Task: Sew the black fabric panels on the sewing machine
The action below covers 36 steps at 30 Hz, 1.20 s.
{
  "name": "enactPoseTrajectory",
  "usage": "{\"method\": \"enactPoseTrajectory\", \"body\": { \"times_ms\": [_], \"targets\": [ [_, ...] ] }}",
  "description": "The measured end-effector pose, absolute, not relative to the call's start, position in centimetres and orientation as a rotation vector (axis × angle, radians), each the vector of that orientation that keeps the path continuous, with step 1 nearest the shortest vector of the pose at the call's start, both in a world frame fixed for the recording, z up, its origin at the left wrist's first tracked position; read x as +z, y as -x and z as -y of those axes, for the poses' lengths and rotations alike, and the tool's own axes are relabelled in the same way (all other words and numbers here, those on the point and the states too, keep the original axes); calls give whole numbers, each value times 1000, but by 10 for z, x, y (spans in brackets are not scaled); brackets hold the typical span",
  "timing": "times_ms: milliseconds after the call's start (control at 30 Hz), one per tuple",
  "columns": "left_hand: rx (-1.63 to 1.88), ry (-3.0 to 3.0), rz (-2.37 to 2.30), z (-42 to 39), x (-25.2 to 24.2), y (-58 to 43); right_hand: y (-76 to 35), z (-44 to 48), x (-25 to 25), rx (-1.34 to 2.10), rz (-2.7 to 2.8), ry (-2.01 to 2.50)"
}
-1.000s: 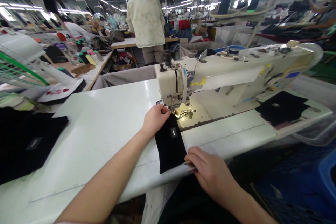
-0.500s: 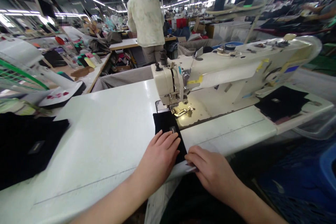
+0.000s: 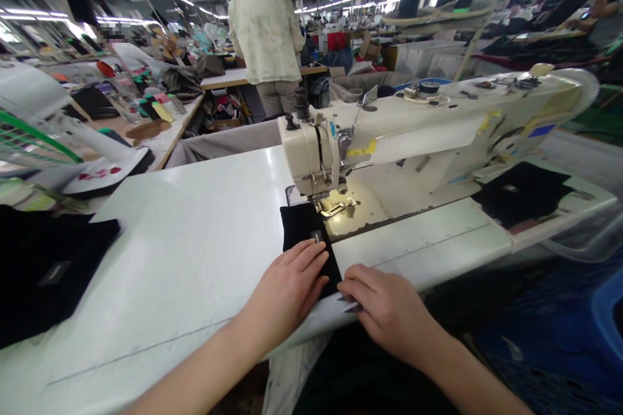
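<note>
A narrow black fabric piece (image 3: pixel 300 224) with a small label (image 3: pixel 317 237) lies on the table, its far end at the presser foot (image 3: pixel 318 202) of the sewing machine (image 3: pixel 311 152). My left hand (image 3: pixel 292 282) rests on it with fingers stretched flat, just below the label. At the near right edge of the fabric, my right hand (image 3: pixel 384 301) is closed with thumb and fingertips pinched at the cloth. Pointed metal blades of what look like thread snips (image 3: pixel 349 304) stick out of that hand; their handles are hidden in the palm.
A black labelled garment piece (image 3: pixel 53 272) lies at the table's left, another black piece (image 3: pixel 523 194) right of the machine. A blue crate (image 3: pixel 559 331) stands low at the right. A person (image 3: pixel 265 32) stands beyond the table, facing away. A white fan (image 3: pixel 34 104) is at left.
The view has shifted slightly. Both hands and the fabric keep nearly the same place by the machine. The blades in my right hand show more clearly, with two points apart.
</note>
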State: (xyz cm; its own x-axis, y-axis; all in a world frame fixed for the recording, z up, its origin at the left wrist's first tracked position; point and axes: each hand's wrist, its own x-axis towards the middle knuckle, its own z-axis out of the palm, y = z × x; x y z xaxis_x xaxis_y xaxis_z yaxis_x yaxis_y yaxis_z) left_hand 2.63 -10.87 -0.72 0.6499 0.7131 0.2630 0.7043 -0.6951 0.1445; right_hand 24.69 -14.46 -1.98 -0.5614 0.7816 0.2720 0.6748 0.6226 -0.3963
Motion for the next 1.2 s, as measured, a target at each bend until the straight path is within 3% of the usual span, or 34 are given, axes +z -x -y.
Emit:
{"method": "enactPoseTrajectory", "body": {
  "times_ms": [700,1200],
  "targets": [
    [530,-2782,-1161,66,-3,-22,-240,104,-16,273,2476,1231],
    [620,-2820,-1041,82,2,-24,-229,73,-7,215,2520,1316]
  ]
}}
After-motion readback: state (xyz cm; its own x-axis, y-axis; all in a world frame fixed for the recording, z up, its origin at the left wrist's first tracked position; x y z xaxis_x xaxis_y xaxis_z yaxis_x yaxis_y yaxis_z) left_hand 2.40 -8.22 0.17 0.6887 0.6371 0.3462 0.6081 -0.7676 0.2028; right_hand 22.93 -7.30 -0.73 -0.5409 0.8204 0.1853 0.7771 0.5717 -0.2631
